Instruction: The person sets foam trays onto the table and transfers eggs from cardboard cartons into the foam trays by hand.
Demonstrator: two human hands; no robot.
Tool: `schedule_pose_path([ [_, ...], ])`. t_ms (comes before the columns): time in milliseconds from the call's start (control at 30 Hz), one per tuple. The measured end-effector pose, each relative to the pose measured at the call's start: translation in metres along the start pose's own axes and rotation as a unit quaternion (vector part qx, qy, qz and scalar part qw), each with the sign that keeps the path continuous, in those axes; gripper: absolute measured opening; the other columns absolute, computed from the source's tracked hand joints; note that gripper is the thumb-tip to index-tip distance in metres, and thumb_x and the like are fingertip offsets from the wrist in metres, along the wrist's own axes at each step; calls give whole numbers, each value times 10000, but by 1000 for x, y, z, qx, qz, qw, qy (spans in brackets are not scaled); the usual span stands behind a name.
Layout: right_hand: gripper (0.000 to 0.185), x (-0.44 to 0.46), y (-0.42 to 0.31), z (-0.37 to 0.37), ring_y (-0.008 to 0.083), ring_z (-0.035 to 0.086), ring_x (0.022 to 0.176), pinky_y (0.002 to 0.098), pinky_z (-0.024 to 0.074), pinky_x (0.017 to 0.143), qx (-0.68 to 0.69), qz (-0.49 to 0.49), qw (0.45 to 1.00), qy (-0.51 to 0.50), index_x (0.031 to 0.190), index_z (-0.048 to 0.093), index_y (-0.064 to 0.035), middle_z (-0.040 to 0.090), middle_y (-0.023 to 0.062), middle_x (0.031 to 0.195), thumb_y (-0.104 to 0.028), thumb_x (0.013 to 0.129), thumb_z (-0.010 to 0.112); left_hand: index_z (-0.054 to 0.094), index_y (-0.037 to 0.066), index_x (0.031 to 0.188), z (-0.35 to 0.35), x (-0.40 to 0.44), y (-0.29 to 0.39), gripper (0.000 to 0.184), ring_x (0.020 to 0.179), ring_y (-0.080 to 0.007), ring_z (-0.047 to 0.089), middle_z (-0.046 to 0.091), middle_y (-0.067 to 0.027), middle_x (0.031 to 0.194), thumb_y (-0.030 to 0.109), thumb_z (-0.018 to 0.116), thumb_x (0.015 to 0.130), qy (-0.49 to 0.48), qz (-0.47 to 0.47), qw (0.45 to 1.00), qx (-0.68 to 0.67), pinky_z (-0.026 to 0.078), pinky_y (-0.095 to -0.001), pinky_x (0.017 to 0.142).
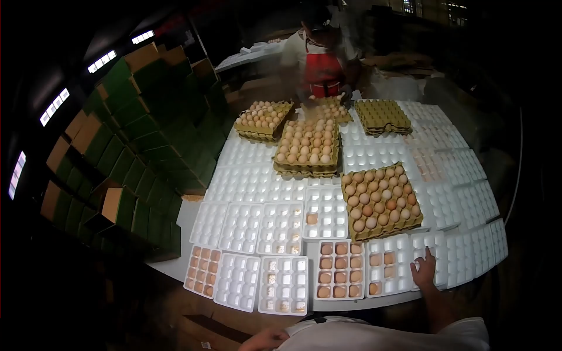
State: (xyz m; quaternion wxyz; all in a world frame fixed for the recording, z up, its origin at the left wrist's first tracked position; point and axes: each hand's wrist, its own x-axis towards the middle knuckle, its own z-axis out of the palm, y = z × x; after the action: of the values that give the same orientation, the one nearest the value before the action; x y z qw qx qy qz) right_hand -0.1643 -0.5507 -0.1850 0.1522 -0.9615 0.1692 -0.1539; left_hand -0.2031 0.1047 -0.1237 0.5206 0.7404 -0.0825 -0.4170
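Observation:
My right hand (424,271) is over a white foam egg tray (434,241) near the table's front edge. Its index finger points away from me and the thumb stands apart, with nothing visible in the grasp. Just left of it, a foam tray (404,281) holds several brown eggs (389,258). Farther left, another foam tray (341,298) has eggs in all its cups. Beyond the hand lies a pulp flat (357,235) full of eggs. At the bottom edge, part of my left hand or forearm (266,339) shows beside my shirt; its fingers cannot be made out.
Stacked pulp flats of eggs (307,171) stand mid-table, with another stack (257,138) behind. A stack of eggless flats (383,117) sits at the far right. A person in a red apron (323,70) works opposite. Green boxes (134,216) are piled left.

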Motion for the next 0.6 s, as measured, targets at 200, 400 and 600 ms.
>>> schedule_pose_path([
  [200, 248, 0, 2, 1, 474, 524, 1230, 547, 425, 1075, 4, -13, 1000, 8, 903, 724, -44, 440, 282, 1580, -235, 775, 817, 761, 33, 974, -3, 16, 53, 163, 845, -142, 678, 741, -105, 904, 189, 714, 967, 114, -116, 986, 42, 552, -344, 813],
  [400, 233, 1, 1, -1, 477, 526, 1219, 550, 425, 1068, 16, -12, 1000, 12, 906, 731, -37, 443, 288, 1577, -225, 788, 803, 672, 79, 1325, -41, 132, 101, 503, 1244, -441, 592, 614, -221, 1390, 322, 764, 895, 400, 148, 822, 376, 463, -535, 1066],
  [600, 199, 2, 1, -1, 487, 560, 1142, 545, 457, 1022, 23, -26, 999, 27, 916, 736, -25, 489, 314, 1527, -168, 786, 780, 565, 65, 1472, -60, 208, 75, 726, 1333, -536, 485, 441, -338, 1550, 395, 772, 858, 432, 101, 791, 422, 381, -594, 1119],
])
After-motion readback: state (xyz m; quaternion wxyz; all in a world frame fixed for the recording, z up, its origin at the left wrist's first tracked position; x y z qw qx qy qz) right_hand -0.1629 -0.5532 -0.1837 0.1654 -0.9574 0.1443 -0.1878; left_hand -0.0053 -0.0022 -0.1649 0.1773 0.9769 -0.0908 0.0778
